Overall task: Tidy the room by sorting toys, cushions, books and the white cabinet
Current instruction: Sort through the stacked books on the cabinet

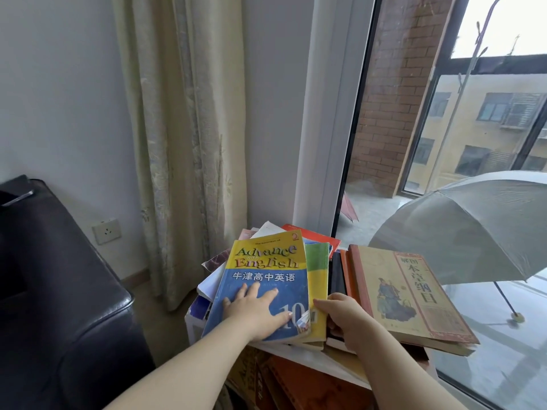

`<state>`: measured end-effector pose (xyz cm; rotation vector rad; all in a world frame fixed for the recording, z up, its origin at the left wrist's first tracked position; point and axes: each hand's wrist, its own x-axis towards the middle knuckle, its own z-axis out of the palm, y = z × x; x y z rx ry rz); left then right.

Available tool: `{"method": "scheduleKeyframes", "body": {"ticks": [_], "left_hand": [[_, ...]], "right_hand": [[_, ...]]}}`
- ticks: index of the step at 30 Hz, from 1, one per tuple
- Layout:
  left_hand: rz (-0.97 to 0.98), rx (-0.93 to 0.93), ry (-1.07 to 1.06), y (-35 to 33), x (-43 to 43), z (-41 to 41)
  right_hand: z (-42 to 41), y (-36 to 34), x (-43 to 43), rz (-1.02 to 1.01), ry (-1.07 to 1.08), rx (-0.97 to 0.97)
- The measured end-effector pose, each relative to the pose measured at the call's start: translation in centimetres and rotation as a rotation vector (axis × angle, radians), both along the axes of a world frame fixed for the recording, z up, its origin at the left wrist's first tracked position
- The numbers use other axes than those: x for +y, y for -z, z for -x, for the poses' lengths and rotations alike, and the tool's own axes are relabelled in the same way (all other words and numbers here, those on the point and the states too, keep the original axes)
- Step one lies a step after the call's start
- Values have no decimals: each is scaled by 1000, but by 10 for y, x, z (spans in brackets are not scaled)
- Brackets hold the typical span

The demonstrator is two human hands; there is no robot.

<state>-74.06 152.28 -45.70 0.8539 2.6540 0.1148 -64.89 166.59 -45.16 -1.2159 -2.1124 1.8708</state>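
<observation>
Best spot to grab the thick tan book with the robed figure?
Probably its near short edge, from the person's side: the tan book lies face-up on top and that edge seems to overhang the books beneath, leaving room for fingers. Its spine side is crowded by the right hand gripping the yellow book.

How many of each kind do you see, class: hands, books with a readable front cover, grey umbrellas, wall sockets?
Hands: 2, left hand and right hand
Books with a readable cover: 2, blue book and brown book
Grey umbrella: 1
Wall socket: 1
Total: 6
</observation>
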Motion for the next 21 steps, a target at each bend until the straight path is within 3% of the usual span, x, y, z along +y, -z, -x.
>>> {"method": "scheduleKeyframes", "body": {"ticks": [6,17,21], "left_hand": [[-26,-21,3,4,-7,0],[-71,-50,52,6,-29,7],[-38,-115,44,5,-27,9]], "right_hand": [[-2,3,-14,112,171,204],[2,-68,-8,-80,118,420],[0,-109,3,-115,154,582]]}}
